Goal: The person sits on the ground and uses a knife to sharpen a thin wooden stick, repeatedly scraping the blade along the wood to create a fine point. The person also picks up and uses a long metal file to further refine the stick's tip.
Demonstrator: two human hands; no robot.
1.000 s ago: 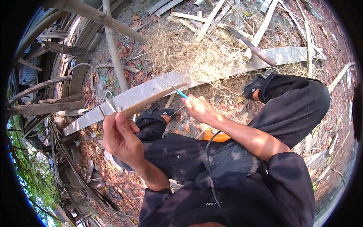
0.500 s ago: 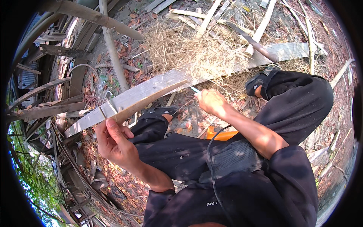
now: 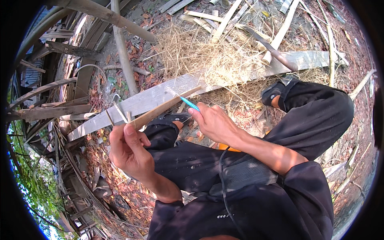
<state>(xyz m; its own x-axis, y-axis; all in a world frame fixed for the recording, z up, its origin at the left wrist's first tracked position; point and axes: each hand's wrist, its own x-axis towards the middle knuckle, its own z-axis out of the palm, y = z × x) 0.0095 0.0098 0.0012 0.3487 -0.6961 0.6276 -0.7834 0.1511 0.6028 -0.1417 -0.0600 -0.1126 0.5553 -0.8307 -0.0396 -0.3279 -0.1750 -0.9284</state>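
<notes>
My left hand (image 3: 134, 150) pinches the near end of a long, narrow bamboo strip (image 3: 160, 109) between thumb and fingers. The strip slants up and right, over a grey wooden board (image 3: 148, 93). In my right hand (image 3: 216, 122) is a slim, bright blue pen-like tool (image 3: 189, 103), fingers closed round its rear part. Its pale tip points up and left, reaching across the strip near the far end; whether it touches the strip I cannot tell. A thin upright piece and a bent pale metal piece (image 3: 119, 110) stand by the board beyond my left hand.
Dry straw-like shavings (image 3: 224, 66) cover the board's middle. A long curved blade with a wooden handle (image 3: 283, 60) lies over its right part. Split bamboo pieces (image 3: 226, 20) are strewn behind. Poles and stacked wood (image 3: 60, 108) crowd the left. Something orange (image 3: 226, 147) sits between my legs.
My right hand has moved left with the blue tool, whose tip now lies across the strip instead of beyond its end. My left hand still holds the strip, shifted slightly in view.
</notes>
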